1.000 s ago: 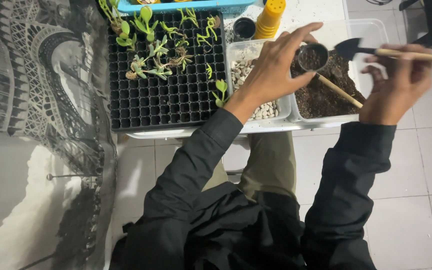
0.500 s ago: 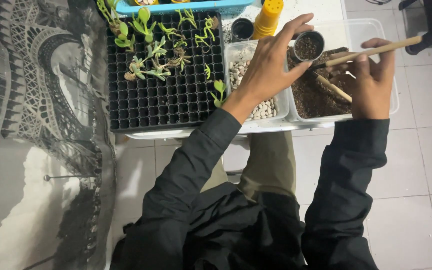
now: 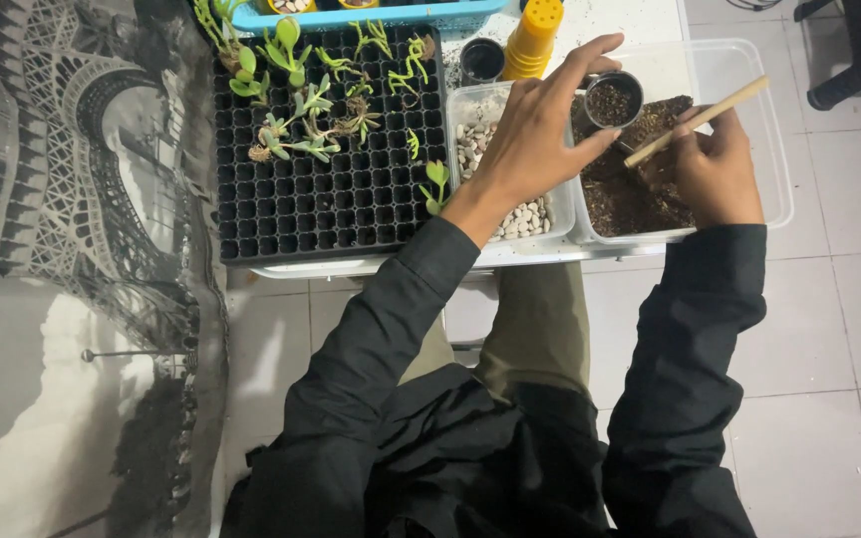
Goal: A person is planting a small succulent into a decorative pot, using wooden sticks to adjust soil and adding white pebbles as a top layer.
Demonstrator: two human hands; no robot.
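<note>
My left hand (image 3: 540, 130) holds a small round black pot (image 3: 614, 100) filled with dark soil, over the clear plastic tub of soil (image 3: 739, 80). My right hand (image 3: 715, 174) is down in that tub, gripping a small scoop by its wooden handle (image 3: 700, 120); the scoop's head is hidden in the soil behind my fingers. Both sleeves are black.
A clear tub of white pebbles (image 3: 510, 214) sits left of the soil tub. A black seedling tray (image 3: 326, 169) with small green plants (image 3: 296, 110) lies further left. A stack of yellow pots (image 3: 535, 35), a black pot (image 3: 482, 60) and a blue tray (image 3: 371, 15) stand behind. White floor tiles below.
My right hand has come down from above the tub into the soil, tipping the scoop handle up. My left hand has kept the small pot nearly still.
</note>
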